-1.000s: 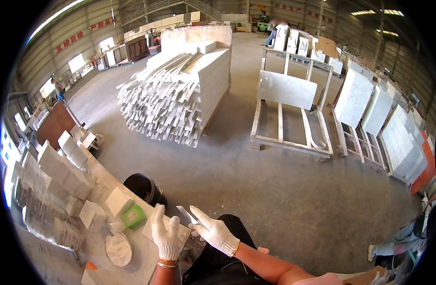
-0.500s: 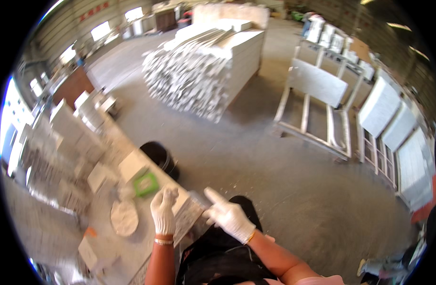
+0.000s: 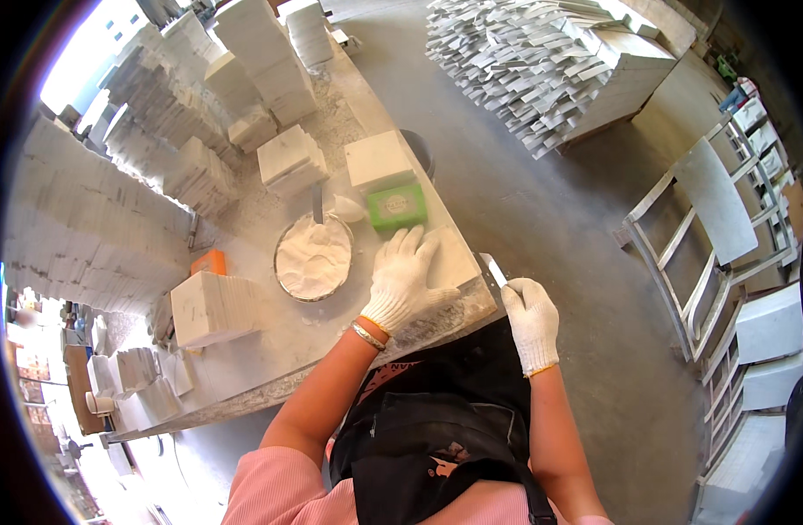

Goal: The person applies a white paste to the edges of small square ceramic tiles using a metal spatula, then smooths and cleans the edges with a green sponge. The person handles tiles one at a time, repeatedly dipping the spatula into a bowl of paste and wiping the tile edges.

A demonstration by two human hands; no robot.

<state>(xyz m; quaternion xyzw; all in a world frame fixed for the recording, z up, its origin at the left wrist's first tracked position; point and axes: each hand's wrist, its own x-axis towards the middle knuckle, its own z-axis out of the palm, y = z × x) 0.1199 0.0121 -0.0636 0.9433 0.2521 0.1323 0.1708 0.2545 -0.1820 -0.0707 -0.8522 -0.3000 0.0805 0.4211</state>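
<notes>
My left hand [image 3: 403, 278], in a white knit glove, lies with fingers spread on a pale square tile [image 3: 454, 259] at the table's corner. Its fingertips are close to a green rectangular block [image 3: 397, 206] with a round mark. Just off the table edge, my gloved right hand [image 3: 533, 322] is closed around a small knife [image 3: 494, 270], whose light blade points toward the tile. Left of my left hand stands a round bowl [image 3: 285, 286] of whitish powder [image 3: 314, 255]. A dark flat tool [image 3: 317, 203] sticks up at the bowl's far rim.
Stacked tiles [image 3: 380, 160] stand beyond the green block, with another stack [image 3: 292, 162] to their left. Taller stacks [image 3: 95, 219] line the left side. An orange thing [image 3: 209, 262] lies near a tile stack [image 3: 213, 306]. Metal racks [image 3: 677, 236] with slabs stand right.
The view has swung left toward the table. My left hand has gone from raised and curled to flat on the tile. My right hand is now apart from it, the knife plainly visible.
</notes>
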